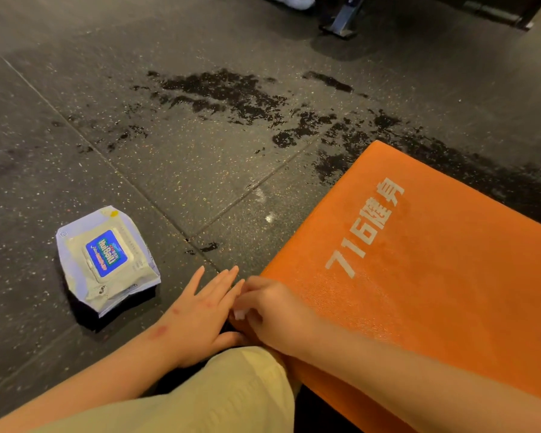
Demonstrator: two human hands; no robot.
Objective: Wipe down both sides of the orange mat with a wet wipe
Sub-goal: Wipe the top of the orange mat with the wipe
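— What does the person have farthest left?

— A wet-wipe pack [107, 260] at about eight o'clock in the view, lying flat on the dark speckled floor [60, 135]; its blue-labelled flap faces up; it is apart from both hands.

— And the hands?

— The left hand [203, 310] is at the pack's three o'clock, palm down on the floor, fingers straight and close together, tips pointing toward one o'clock; it holds nothing. Below it, at six o'clock, a pale trouser leg [231, 395] rises between the forearms. The right hand [269, 310] touches the left one's outer fingers; its own fingers are curled round the near left corner of the orange mat [419, 292]; the fingertips are hidden, so how much of the edge they hold cannot be told.

— What is farther up?

— Dark wet patches [231, 92] at twelve o'clock, trailing down toward the mat's far corner; a metal foot [344, 20] at one o'clock by the top edge.

— Where does the mat lie?

— On the floor from three to five o'clock; the side with white print "716" faces up, the lettering running toward one o'clock; the right forearm crosses its near part.
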